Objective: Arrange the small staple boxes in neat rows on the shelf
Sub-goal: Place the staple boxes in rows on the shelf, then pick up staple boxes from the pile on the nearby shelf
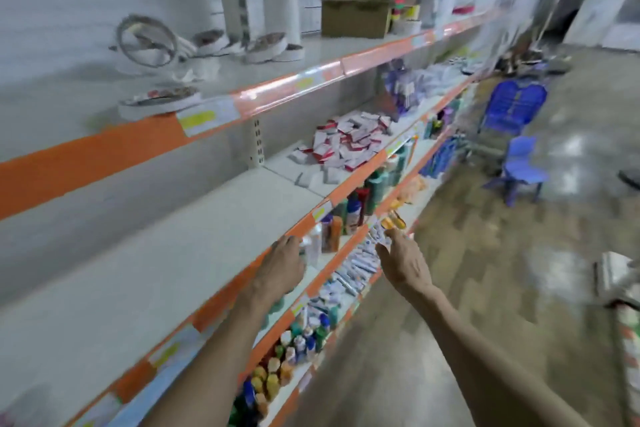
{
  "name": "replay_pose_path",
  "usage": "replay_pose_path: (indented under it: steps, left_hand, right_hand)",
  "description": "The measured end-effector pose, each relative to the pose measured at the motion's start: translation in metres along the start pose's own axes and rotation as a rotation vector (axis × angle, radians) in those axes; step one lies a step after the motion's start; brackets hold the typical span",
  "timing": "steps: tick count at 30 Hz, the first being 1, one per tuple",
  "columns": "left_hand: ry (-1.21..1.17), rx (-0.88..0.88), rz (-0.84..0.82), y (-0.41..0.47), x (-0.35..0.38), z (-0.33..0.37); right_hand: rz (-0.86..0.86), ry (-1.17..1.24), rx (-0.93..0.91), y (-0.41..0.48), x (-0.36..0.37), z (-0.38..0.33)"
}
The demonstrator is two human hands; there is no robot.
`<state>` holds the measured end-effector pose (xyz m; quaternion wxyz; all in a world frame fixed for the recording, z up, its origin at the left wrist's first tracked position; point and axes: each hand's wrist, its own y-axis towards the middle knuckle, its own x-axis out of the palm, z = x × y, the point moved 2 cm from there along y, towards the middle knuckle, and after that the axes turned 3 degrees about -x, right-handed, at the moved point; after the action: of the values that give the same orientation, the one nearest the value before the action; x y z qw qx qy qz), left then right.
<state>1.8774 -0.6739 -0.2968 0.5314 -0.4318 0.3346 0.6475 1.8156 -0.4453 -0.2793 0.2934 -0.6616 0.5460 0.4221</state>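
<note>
Reaching forward along the shelving, the person is holding both hands out, and neither is carrying anything. The left hand [284, 267] is resting at the orange front edge of the middle shelf [156, 270], low in the centre of the frame. Its grip is relaxed, with the fingers lying loosely over the strip, as far as the blur is allowing me to see. The right hand [403, 263] is hanging in the air near it, toward the right of the frame, its grip spread and empty.

The staple boxes [349, 142] are lying in a loose red and white heap farther along the same shelf level, a little above the centre of the frame and well apart from both hands.

I am judging that the approach is the step in hand. To do it well, the person is needing to come right in front of the heap before touching it. Then they are taking only a few boxes at a time, turning the same face forward, and pushing each gently against its neighbour. Such light boxes are probably sliding easily.
</note>
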Motion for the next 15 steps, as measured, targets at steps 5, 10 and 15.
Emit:
replay_pose_path:
  steps: [5, 10, 15]
  left_hand:
    - [0.040, 0.072, -0.035, 0.056, 0.035, 0.089]
    - [0.066, 0.044, -0.049, 0.093, 0.056, 0.134]
    - [0.080, 0.051, -0.037, 0.136, 0.065, 0.161]
  right_hand:
    - [0.038, -0.008, -0.028, 0.036, -0.041, 0.078]
    - [0.009, -0.019, -0.021, 0.062, -0.053, 0.126]
    - [0.018, -0.004, -0.021, 0.102, -0.058, 0.155]
